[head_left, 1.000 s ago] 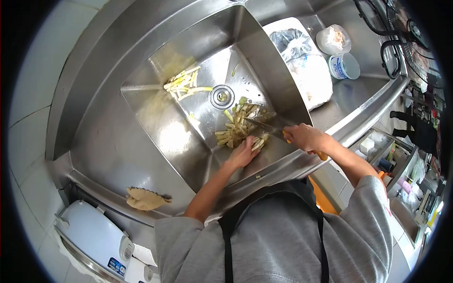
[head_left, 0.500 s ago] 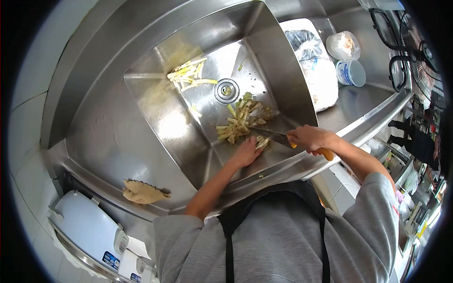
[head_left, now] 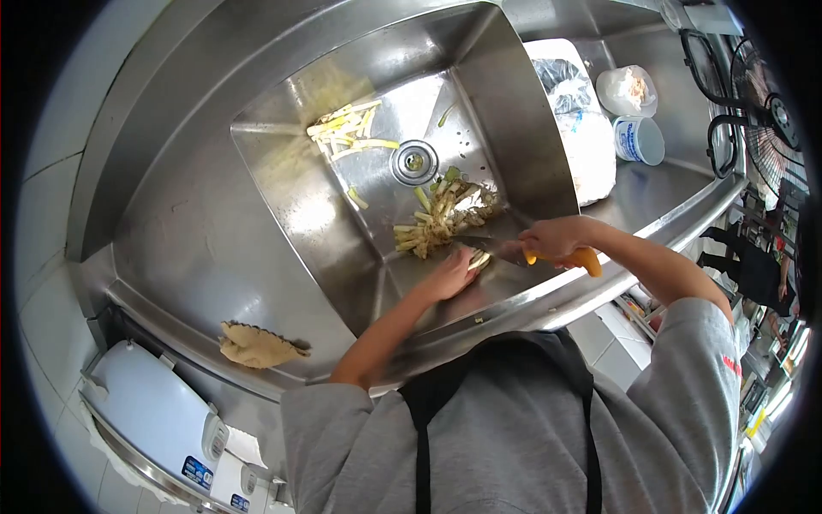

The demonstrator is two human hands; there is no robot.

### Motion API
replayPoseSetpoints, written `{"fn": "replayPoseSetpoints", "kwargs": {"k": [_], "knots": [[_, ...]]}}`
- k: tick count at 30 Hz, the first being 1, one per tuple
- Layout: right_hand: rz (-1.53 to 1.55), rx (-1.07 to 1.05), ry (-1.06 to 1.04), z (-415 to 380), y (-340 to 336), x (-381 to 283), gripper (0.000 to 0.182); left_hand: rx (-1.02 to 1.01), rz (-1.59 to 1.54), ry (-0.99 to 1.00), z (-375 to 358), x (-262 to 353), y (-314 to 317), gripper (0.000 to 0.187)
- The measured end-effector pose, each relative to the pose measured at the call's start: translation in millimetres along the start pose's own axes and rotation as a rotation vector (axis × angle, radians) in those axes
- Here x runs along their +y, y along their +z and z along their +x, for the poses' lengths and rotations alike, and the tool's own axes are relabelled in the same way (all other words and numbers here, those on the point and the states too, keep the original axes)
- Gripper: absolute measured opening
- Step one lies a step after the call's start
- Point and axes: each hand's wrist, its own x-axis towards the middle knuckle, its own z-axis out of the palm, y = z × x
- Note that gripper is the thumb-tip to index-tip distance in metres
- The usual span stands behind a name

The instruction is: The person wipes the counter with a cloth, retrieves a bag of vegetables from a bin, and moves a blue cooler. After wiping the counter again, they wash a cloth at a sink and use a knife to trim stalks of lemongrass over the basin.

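trimming stalks at the near sink wall

left hand (head_left: 449, 276): curled down on a bunch of stalks (head_left: 478, 259), near right of sink (head_left: 282, 206). right hand (head_left: 552, 240): closed round knife (head_left: 522, 252). advice: tuck fingertips back; short cuts; trimmings pile (head_left: 441, 214) just beyond.

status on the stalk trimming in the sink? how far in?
Done: a pale trimmed batch lies at the far side of the sink, and a scrap pile sits by the drain. In hand: the left hand pins a few stalks on the near slope; the right hand holds the knife across them. Left: only those stalks show uncut.
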Motion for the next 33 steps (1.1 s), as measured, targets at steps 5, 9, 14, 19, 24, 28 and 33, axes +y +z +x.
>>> {"fn": "replayPoseSetpoints", "kwargs": {"k": [5,9,14,19,24,28,33], "knots": [[0.047,-0.095,0.073,25.7,-7.5,-12.3,0.034,-0.027,-0.027,0.040,2.1,-8.4,2.9,0.033],[0.042,-0.143,0.022,66.9,4.9,4.1,0.041,0.002,-0.031,-0.010,2.1,-1.2,-3.1,0.031],[0.130,-0.098,-0.042,102.1,17.5,19.5,0.026,-0.002,-0.067,-0.056,2.1,-8.2,4.8,0.034],[0.132,-0.165,0.083,84.7,14.3,3.9,0.015,-0.050,-0.268,-0.067,7.5,-2.3,-16.5,0.043],[-0.067,-0.137,0.119,32.8,-0.6,4.1,0.025,-0.172,-0.237,-0.247,14.7,-43.5,-43.7,0.068],[-0.241,0.032,0.074,9.8,8.4,11.9,0.027,0.450,-0.908,-0.466,38.9,-73.8,-113.6,0.057],[-0.162,0.094,0.123,-0.6,5.1,8.5,0.024,0.939,-0.899,-0.529,92.7,-118.2,-127.4,0.031]]}}
